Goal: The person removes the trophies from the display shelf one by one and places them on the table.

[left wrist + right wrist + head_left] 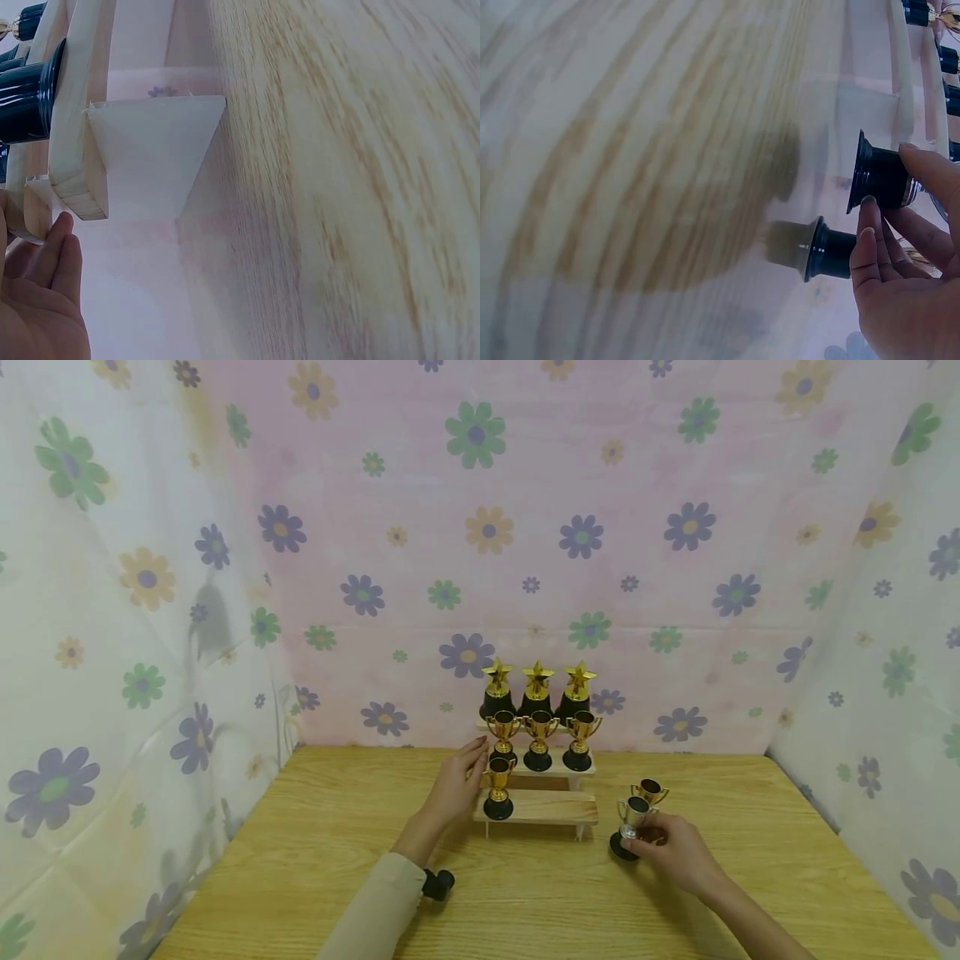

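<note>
My right hand (678, 853) pinches a small silver trophy cup (636, 814) with a black base. In the right wrist view thumb and fingers hold that black base (881, 178), which is raised off the table. Close behind it stands a gold trophy cup (649, 791) on the table. My left hand (454, 787) has its fingers extended at the left end of the tiered wooden stand (555, 808), with fingertips right at a shelf end in the left wrist view. Beside that hand, one gold trophy cup (498, 789) stands at the left of the lowest shelf.
On the middle shelf stand three gold trophy cups (540, 739) in a row. Three gold star trophies (537, 689) occupy the top shelf. A small black device (438, 884) sits by the left cuff. Flowered cloth (480, 527) surrounds the wooden table (337, 860) at back and sides.
</note>
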The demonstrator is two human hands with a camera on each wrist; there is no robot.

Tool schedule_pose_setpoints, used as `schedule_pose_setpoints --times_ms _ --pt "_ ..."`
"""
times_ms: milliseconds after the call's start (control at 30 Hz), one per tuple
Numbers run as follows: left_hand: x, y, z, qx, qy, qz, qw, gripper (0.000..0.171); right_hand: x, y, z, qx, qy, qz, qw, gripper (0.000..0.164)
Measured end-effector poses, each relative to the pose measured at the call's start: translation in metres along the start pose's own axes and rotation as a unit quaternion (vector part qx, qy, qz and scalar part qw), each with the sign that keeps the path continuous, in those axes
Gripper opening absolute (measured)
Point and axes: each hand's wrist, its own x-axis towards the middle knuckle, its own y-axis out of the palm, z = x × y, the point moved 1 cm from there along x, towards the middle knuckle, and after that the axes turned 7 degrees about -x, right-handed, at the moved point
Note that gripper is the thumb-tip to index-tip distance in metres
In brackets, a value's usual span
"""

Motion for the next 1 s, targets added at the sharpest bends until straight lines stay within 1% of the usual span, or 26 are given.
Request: schedule_pose_setpoints --times_ms 133,267,467,667,800,1000 --pt "-0.001 0.0 0.0 0.002 0.001 -0.001 1.0 0.04 0.001 0.002 -0.002 0.007 0.006 0.004 1.0 0.032" --pt "-0.001 0.0 0.0 0.002 0.0 0.0 1.0 0.041 0.003 0.006 -0.006 0.012 0.011 0.006 1.0 0.029" --pt "-0.001 0.0 -0.002 0.008 0.005 -0.003 1.0 0.04 0.004 0.007 -0.009 0.016 -0.005 0.012 1.0 0.029" --pt "-0.001 0.0 -0.004 0.011 0.009 -0.011 0.9998 0.038 0.004 0.009 -0.012 0.026 -0.01 0.035 0.999 0.029" --pt "-0.002 0.0 -0.004 0.009 0.002 -0.008 0.9999 0.038 0.004 0.01 -0.014 0.037 -0.009 0.051 0.998 0.029" --pt "-0.002 -0.001 -0.005 0.007 0.0 -0.009 0.9999 0.039 0.005 0.011 -0.016 0.042 -0.01 0.057 0.997 0.029"
